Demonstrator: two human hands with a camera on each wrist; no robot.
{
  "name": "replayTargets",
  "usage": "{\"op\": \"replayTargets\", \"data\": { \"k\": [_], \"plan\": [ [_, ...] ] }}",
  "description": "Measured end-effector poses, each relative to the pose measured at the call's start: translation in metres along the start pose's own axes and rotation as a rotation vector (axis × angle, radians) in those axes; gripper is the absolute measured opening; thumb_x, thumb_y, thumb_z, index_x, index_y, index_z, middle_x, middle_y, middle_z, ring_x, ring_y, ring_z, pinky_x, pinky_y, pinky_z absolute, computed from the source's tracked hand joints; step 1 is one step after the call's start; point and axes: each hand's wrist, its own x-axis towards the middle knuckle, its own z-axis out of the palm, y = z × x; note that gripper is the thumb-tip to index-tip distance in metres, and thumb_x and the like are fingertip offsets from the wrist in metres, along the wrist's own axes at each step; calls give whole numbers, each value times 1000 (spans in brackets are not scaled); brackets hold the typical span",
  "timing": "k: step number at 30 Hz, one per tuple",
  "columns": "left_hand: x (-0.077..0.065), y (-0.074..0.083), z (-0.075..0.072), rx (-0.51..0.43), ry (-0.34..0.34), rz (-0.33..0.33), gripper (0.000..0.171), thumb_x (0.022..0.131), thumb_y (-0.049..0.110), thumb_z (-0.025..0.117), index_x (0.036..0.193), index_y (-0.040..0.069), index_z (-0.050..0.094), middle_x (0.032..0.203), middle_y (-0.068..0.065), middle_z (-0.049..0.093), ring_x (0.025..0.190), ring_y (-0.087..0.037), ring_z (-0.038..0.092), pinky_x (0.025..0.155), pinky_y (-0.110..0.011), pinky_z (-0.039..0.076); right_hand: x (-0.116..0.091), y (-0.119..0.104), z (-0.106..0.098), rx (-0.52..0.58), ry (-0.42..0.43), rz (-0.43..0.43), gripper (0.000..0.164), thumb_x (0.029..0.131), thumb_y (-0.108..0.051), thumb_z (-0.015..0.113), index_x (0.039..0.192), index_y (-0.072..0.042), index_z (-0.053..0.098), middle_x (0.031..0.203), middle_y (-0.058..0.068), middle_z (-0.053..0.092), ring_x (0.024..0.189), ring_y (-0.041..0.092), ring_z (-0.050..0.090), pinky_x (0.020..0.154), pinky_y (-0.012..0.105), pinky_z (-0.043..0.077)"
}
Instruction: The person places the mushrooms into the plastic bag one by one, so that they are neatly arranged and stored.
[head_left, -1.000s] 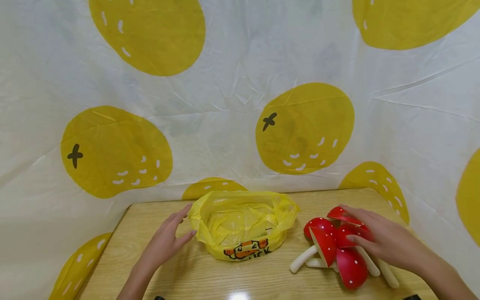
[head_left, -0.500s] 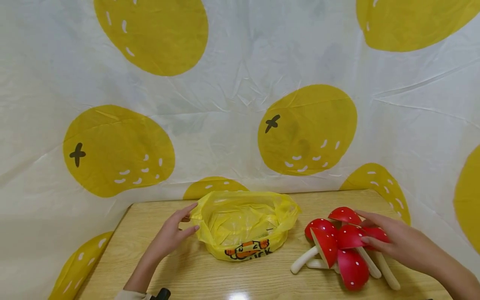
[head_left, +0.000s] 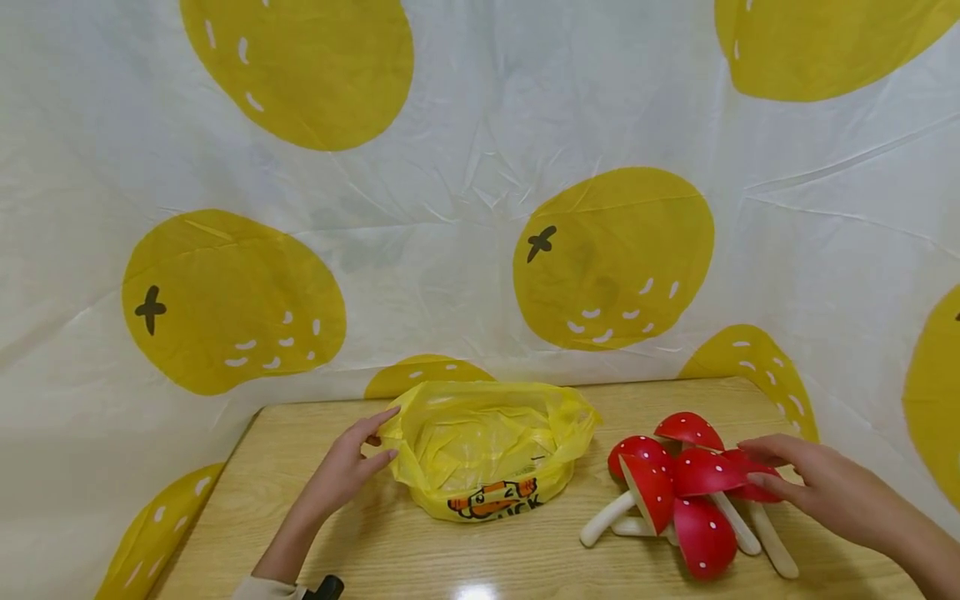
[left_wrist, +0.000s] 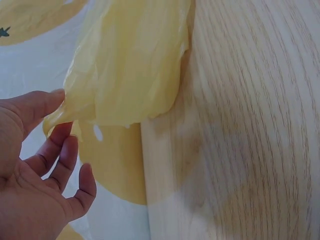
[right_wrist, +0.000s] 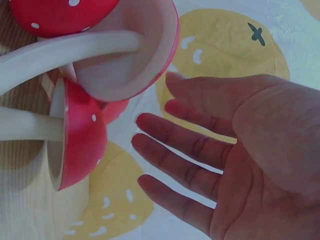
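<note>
A yellow plastic bag (head_left: pixel 480 500) with a cartoon print sits on the table, its mouth spread wide. My left hand (head_left: pixel 348 458) is at the bag's left rim; in the left wrist view a fold of the bag (left_wrist: pixel 120 75) runs between thumb and fingers, which pinch it. To the right lies a pile of toy mushrooms (head_left: pixel 701 471) with white-dotted red caps and pale stems. My right hand (head_left: pixel 832 483) hovers at the pile's right side, fingers apart and relaxed. In the right wrist view its fingers stand beside the nearest mushroom cap (right_wrist: pixel 85 135), holding nothing.
The wooden table (head_left: pixel 420 567) carries the bag and the mushrooms. A white cloth (head_left: pixel 450 292) printed with large yellow fruits hangs behind and at both sides. A dark band or device (head_left: pixel 328 587) shows at my left wrist.
My right hand has drawn back to the right, from over the mushroom caps to the pile's right edge. My left hand has shifted slightly right onto the bag's rim.
</note>
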Motion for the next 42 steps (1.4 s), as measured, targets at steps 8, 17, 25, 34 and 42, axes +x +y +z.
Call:
{"op": "replayTargets", "data": {
  "k": [8, 17, 25, 34, 42],
  "plan": [
    [0, 0, 0, 22, 8, 40, 60, 93, 5, 73, 149, 12, 52, 109, -6, 60, 97, -26, 53, 69, -26, 47, -4, 12, 0, 46, -88, 20, 24, 89, -21, 77, 109, -8, 71, 99, -4, 72, 79, -5, 60, 68, 23, 55],
    [2, -1, -1, 7, -13, 4, 56, 94, 6, 72, 147, 6, 53, 107, -7, 57, 101, -27, 53, 67, -26, 46, -12, 29, 7, 136, -259, -16, 20, 94, -19, 71, 110, -6, 74, 98, -2, 74, 79, -7, 58, 67, 20, 54],
    [3, -2, -1, 17, -14, -30, 55, 95, 9, 72, 146, 7, 53, 111, -8, 57, 102, -23, 53, 70, -28, 45, -20, 37, 19, 430, -517, 52, 41, 98, -13, 64, 130, 12, 59, 118, 27, 65, 90, 5, 61, 74, 26, 57],
    [4, -2, -1, 9, -17, -40, 55, 94, 8, 72, 146, 6, 54, 108, -8, 56, 101, -24, 52, 67, -27, 45, -29, 34, 37, 424, -587, 322, 55, 97, -29, 67, 140, 2, 53, 130, 27, 55, 108, 37, 52, 84, 62, 53],
    [4, 0, 0, 2, -27, -47, 55, 94, 5, 72, 145, 5, 54, 104, -8, 55, 100, -25, 52, 65, -26, 44, -20, 46, 34, 481, -551, 136, 51, 98, -19, 66, 139, 10, 54, 128, 33, 57, 101, 21, 59, 79, 38, 58]
  ]
}}
